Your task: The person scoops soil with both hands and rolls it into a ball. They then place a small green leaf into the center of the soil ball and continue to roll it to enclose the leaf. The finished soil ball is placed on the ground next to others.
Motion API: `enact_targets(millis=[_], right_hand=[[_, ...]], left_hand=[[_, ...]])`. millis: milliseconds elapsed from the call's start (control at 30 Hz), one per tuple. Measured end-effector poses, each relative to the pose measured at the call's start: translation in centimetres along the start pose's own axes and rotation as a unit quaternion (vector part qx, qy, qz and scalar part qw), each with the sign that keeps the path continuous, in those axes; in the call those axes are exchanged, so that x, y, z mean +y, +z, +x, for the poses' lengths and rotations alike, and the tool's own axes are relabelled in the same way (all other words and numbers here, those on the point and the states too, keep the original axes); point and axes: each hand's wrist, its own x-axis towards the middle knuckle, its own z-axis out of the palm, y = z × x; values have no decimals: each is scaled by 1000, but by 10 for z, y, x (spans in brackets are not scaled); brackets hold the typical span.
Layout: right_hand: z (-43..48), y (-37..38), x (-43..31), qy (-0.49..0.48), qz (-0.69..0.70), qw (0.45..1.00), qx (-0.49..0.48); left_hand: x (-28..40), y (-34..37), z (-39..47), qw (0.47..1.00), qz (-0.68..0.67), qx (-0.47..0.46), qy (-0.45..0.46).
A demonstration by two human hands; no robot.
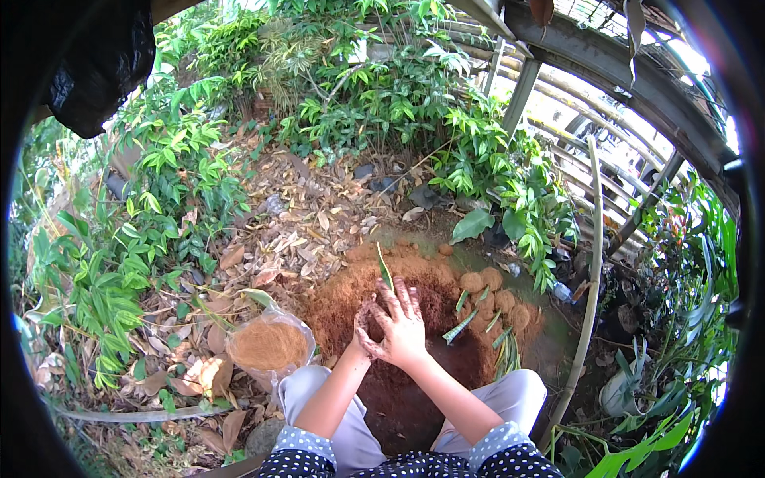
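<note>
My left hand (362, 327) and my right hand (399, 328), both smeared with dark soil, are cupped against each other over the heap of reddish-brown soil (334, 299). A pointed green leaf cutting (384, 267) sticks up from between them, its lower end hidden by my fingers. Whatever else lies between the palms cannot be made out. To the right sit several round balls of brown fibre (505, 300). Cut pieces of striped leaf (461, 327) lie among and beside them. A bunch of long narrow leaves (508, 357) rests near my right knee.
Left of my hands stands a clear plastic bag (308, 334) of brown fibre (269, 346). Dry leaves (299, 221) cover the ground beyond. A long wooden pole (586, 310) leans at right, near a white pot (621, 391). Bamboo fencing (588, 122) and shrubs (358, 89) border the spot.
</note>
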Motion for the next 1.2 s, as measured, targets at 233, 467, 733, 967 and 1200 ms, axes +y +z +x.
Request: enact_targets(millis=[233, 467, 733, 967, 1200], right_hand=[[-7, 33, 6, -77, 25, 992, 95], [-8, 55, 7, -71, 25, 995, 62], [-4, 20, 11, -59, 102, 978, 170], [-13, 8, 2, 73, 81, 991, 75], [-27, 23, 6, -42, -22, 997, 66]], left_hand=[[15, -19, 4, 993, -83, -17, -81], [17, -40, 10, 994, -21, 70, -81], [17, 7, 1, 995, 1, -51, -90], [9, 31, 0, 995, 92, 27, -3], [3, 5, 6, 981, -71, -105, -148]])
